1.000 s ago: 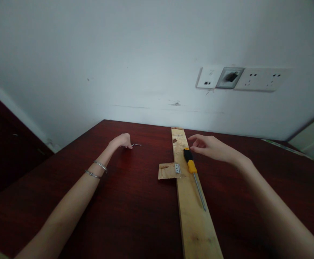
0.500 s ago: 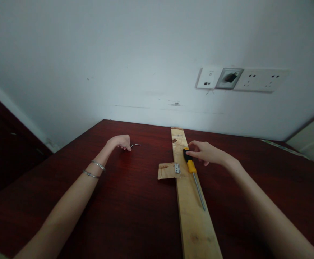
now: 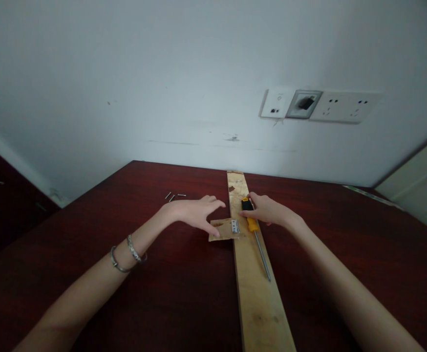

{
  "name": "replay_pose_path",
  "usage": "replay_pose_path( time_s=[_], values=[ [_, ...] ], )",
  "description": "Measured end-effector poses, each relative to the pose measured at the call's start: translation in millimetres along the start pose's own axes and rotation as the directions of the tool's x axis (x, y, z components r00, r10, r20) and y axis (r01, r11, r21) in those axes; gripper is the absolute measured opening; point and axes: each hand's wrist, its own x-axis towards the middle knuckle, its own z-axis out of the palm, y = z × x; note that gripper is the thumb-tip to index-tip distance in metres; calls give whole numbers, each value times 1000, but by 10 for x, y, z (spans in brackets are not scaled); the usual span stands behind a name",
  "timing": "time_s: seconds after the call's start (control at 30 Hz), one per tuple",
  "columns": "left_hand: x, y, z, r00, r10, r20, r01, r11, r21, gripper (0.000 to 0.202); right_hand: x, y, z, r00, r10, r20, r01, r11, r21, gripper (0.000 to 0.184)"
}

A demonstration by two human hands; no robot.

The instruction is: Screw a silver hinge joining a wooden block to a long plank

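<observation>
My left hand (image 3: 201, 213) is open, thumb and fingers spread over a small thin wooden piece (image 3: 219, 234). Its thumb tip overlaps that piece; I cannot tell if it touches. A small metal hinge (image 3: 234, 226) lies where the piece meets a long wooden board (image 3: 259, 298). My right hand (image 3: 268, 209) has its thumb and fingers around the black and yellow handle of a screwdriver (image 3: 252, 222). The screwdriver lies along the board, its shaft pointing towards me. Behind my left hand, several small screws (image 3: 172, 198) lie on the table.
The dark red table (image 3: 155, 308) runs back to a white wall (image 3: 162, 73). Sockets and switch plates (image 3: 316, 105) are on the wall at the right. A flat, pale patterned strip (image 3: 373, 196) lies at the table's back right edge.
My left hand has left the screws, moved right to the small wooden piece and opened. My right hand has come closer around the screwdriver handle. The view has shifted slightly.
</observation>
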Motion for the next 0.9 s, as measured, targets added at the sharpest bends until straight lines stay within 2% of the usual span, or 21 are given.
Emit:
replay_pose_path(
  time_s=[0.07,0.17,0.23,0.33,0.43,0.57,0.7,0.77,0.9],
  values=[
    [60,127,90,999,9,45,-10,1000,27,96,21,4,35,1000,1,-20,-1,1000,0,50],
    [125,171,176,996,-10,89,7,1000,30,106,50,5,64,999,10,-33,-7,997,77,48],
    [154,147,204,995,4,101,-5,1000,13,106,51,5,41,997,-16,-73,24,992,121,46],
    [190,102,232,995,51,84,-50,999,-13,97,-1,0,-79,972,-74,-223,110,982,156,44],
    [218,81,256,995,73,64,-71,997,-35,87,-129,-42,-263,907,-107,-408,199,962,189,48],
    [227,79,268,995,88,48,-86,995,-58,78,-392,-194,-469,739,-202,-643,398,900,175,54],
    [210,87,240,994,104,18,-102,990,-99,74,-610,-353,-531,608,-279,-743,560,814,154,61],
    [201,93,223,995,102,3,-101,989,-107,74,-663,-396,-522,573,-306,-760,606,783,142,63],
    [192,106,217,997,83,-8,-84,992,-98,75,-700,-426,-488,534,-350,-770,660,742,120,65]
  ],
)
